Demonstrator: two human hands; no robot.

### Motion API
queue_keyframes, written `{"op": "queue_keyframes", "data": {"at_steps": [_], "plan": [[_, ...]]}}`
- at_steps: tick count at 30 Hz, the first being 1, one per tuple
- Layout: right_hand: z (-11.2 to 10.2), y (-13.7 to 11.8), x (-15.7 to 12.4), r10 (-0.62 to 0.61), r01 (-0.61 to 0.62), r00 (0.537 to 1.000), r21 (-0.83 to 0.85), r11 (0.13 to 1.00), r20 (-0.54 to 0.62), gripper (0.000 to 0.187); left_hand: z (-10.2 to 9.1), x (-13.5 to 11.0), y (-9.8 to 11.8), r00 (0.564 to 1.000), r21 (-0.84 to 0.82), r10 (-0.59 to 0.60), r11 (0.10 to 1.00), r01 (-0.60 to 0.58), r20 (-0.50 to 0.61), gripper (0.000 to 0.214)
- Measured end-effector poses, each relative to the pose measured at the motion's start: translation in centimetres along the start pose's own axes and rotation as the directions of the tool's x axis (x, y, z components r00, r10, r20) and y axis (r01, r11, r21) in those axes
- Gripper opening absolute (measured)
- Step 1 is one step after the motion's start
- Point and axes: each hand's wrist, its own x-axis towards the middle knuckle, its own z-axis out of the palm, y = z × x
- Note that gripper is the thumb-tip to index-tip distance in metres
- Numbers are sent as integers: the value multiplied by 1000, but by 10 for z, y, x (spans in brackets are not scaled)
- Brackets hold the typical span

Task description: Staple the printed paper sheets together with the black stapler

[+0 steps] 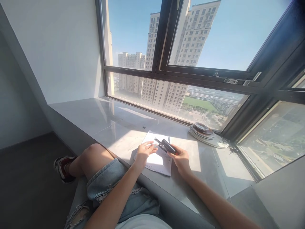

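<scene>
My right hand (pixel 181 158) is closed around the near end of a black stapler (pixel 168 146), which looks opened, its slim lower arm showing a shiny metal tip to the left. Just left of it, my left hand (pixel 145 152) is held with fingers apart, close to the stapler's lower arm; nothing can be made out in it. Beneath both hands lie white paper sheets (pixel 158 165) on the sunlit window sill. Two tiny dark strips (pixel 144 127) rest on the sill beyond the paper, too small to identify.
A stack of plates (pixel 202 131) stands at the right, by the window corner. The dark window frame (pixel 157 74) borders the grey sill (pixel 88 111) at the back. My bent leg (pixel 95 156) lies along the sill's front edge at the left.
</scene>
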Motion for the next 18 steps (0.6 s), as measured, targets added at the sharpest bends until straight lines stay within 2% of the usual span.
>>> {"op": "queue_keyframes", "data": {"at_steps": [2,4,6,8,9,11,13,14,18], "plan": [[2,0,2,32,-33,998,12,999,59,44,1,-1,1,999,132,-21,991,18,26,40],[2,-3,3,29,-24,995,-55,998,90,43,2,-2,2,995,258,-64,965,43,73,46],[2,-8,2,-63,70,997,-163,984,48,48,4,-2,3,990,309,-84,950,46,112,46],[1,-14,-2,-245,241,969,-264,934,20,49,6,-3,3,989,309,-84,950,41,125,42],[1,-16,-4,-348,347,936,-295,890,51,46,7,-3,3,989,302,-76,953,35,123,39],[2,-18,-9,-514,549,836,-302,779,192,31,9,-4,2,989,284,-59,959,18,135,30],[5,-17,-12,-613,684,728,-272,677,306,18,9,-4,0,984,282,-39,959,-12,173,24],[6,-16,-12,-646,724,688,-264,637,330,18,9,-4,-1,981,288,-31,957,-25,190,24],[6,-13,-12,-712,795,607,-299,528,354,23,7,-2,-3,979,302,-9,952,-54,204,27]]}}
